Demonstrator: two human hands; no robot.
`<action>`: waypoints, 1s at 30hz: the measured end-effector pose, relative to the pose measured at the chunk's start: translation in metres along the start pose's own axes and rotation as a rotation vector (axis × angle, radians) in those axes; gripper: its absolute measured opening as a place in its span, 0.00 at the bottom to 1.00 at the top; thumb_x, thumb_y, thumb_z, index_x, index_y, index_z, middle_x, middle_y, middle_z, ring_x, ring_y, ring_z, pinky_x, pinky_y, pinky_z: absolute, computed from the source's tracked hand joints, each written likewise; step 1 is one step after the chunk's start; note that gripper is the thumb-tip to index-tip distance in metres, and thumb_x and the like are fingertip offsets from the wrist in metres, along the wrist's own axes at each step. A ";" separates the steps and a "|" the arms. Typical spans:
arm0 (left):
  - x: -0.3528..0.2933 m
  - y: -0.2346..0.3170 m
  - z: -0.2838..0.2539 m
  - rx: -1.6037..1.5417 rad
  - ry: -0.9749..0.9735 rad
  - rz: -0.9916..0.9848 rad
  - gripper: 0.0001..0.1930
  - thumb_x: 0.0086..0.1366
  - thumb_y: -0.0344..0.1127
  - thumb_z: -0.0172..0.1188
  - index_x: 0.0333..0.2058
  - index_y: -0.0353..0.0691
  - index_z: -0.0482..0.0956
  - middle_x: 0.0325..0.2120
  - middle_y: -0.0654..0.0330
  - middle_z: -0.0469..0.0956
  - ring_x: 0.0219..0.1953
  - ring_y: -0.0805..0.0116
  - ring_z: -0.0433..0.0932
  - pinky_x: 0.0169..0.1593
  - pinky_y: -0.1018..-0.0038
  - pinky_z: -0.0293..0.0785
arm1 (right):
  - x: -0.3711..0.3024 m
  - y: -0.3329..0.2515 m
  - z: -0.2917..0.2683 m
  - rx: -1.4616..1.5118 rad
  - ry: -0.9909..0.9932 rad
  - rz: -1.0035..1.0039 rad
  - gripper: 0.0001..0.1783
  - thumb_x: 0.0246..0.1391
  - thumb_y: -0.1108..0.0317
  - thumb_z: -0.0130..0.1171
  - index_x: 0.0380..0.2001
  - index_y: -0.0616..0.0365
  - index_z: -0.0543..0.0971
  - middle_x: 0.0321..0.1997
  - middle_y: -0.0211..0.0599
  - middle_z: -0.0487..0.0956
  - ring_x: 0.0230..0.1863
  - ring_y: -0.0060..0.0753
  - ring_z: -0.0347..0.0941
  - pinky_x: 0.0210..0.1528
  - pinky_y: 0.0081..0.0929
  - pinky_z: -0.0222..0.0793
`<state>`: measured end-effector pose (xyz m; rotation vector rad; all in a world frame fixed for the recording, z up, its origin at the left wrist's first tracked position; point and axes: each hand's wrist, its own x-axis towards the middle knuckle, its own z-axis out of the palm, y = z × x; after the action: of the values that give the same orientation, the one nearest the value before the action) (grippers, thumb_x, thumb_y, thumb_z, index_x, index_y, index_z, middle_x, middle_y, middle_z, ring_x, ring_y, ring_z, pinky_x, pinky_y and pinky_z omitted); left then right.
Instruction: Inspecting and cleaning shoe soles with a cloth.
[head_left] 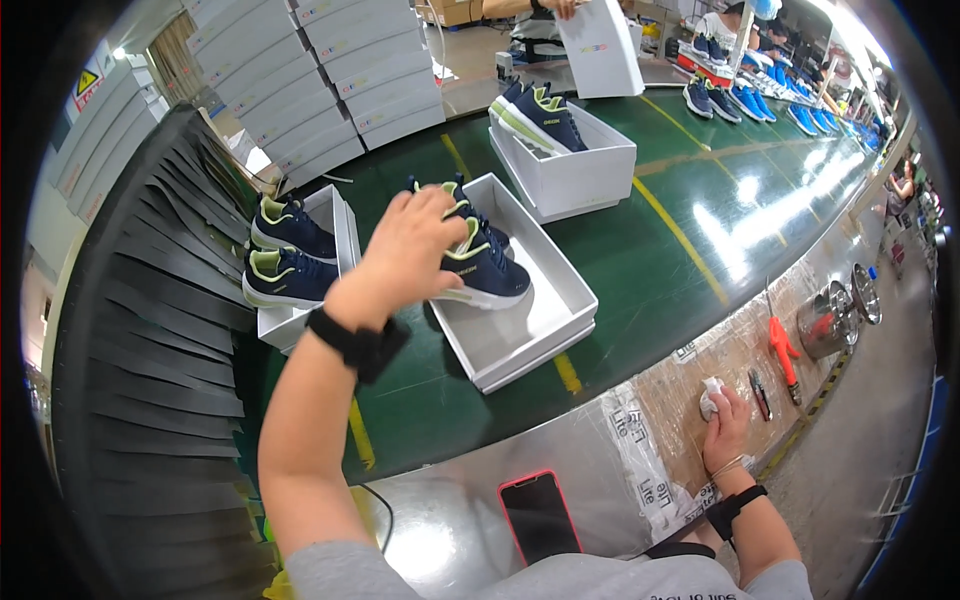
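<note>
My left hand (412, 248) is closed over a pair of navy sneakers (492, 272) with lime lining and white soles. The pair is at the near left part of an open white shoebox (541, 350), one shoe mostly behind the other. My fingers hide part of their collars, and I cannot tell whether the soles touch the box bottom. Lower right, my right hand (728, 432) grips a crumpled white cloth (711, 398) on the taped cardboard bench top (655, 405).
Shoeboxes with sneakers stand left (352, 232) and beyond (590, 185) on the green conveyor (640, 260). Black strips (160, 370) hang left. Orange-handled tool (783, 350), cutter (760, 393), metal can (826, 322) and phone (541, 515) lie nearby. Across the belt, someone's hand (563, 8) holds a white lid (600, 50).
</note>
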<state>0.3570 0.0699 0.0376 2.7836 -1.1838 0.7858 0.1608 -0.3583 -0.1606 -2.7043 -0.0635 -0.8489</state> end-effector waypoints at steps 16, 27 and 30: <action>0.035 0.015 -0.057 0.385 -0.631 -0.145 0.36 0.30 0.70 0.63 0.21 0.37 0.82 0.20 0.54 0.77 0.32 0.59 0.77 0.57 0.64 0.54 | -0.009 -0.005 0.000 0.079 0.072 0.016 0.18 0.41 0.77 0.53 0.39 0.52 0.75 0.47 0.42 0.72 0.46 0.48 0.65 0.50 0.39 0.62; 0.006 0.142 -0.032 -1.632 -0.248 -0.813 0.29 0.61 0.58 0.51 0.46 0.34 0.74 0.42 0.57 0.76 0.44 0.68 0.74 0.50 0.70 0.68 | -0.036 0.028 -0.009 0.439 0.221 0.148 0.17 0.46 0.78 0.50 0.41 0.52 0.75 0.47 0.41 0.72 0.47 0.47 0.65 0.52 0.37 0.60; -0.017 0.205 0.051 -2.121 -0.317 -0.884 0.31 0.62 0.61 0.43 0.54 0.43 0.66 0.50 0.59 0.72 0.52 0.63 0.70 0.57 0.62 0.63 | -0.045 0.034 -0.029 0.550 0.332 0.242 0.17 0.46 0.78 0.50 0.42 0.54 0.74 0.46 0.42 0.73 0.48 0.47 0.66 0.51 0.36 0.61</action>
<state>0.2304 -0.0758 -0.0505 1.1041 -0.1115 -0.7133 0.1119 -0.3969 -0.1730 -1.9925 0.0898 -1.0149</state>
